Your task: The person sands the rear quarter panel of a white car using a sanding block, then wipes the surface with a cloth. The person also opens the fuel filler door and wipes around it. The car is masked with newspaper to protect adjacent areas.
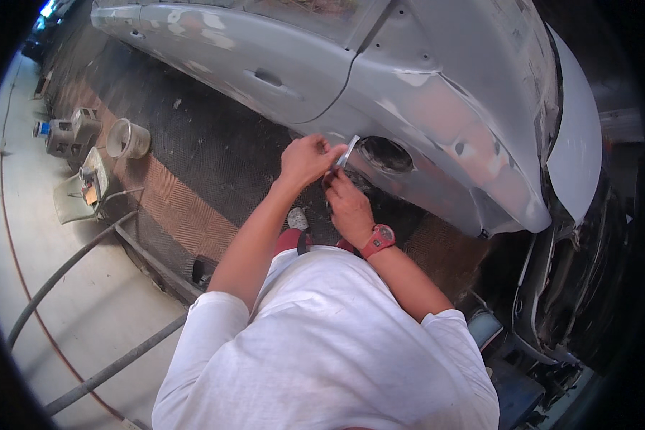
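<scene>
A thin silvery strip (pixel 347 152), flat like a scraper blade, stands tilted between my hands, close to the car body. My left hand (pixel 309 159) is closed, its thumb and fingertips pressed together against the strip's left side. Below it, my right hand (pixel 350 209) curls its fingers at the strip's lower end. The exact grip there is partly hidden by the fingers. Just beyond the strip lies the grey car panel (pixel 387 93), with a dark oval opening (pixel 385 154) and pinkish and whitish patches. A red watch (pixel 380 239) is on my right wrist.
A car door (pixel 229 54) stretches to the far left. On the left stand a whitish bucket (pixel 128 139), a pale green chair (pixel 75 197) with things on it, and grey crate-like blocks (pixel 63 136). Metal bars (pixel 72 265) cross at lower left. Dark car parts (pixel 559 287) lie at right.
</scene>
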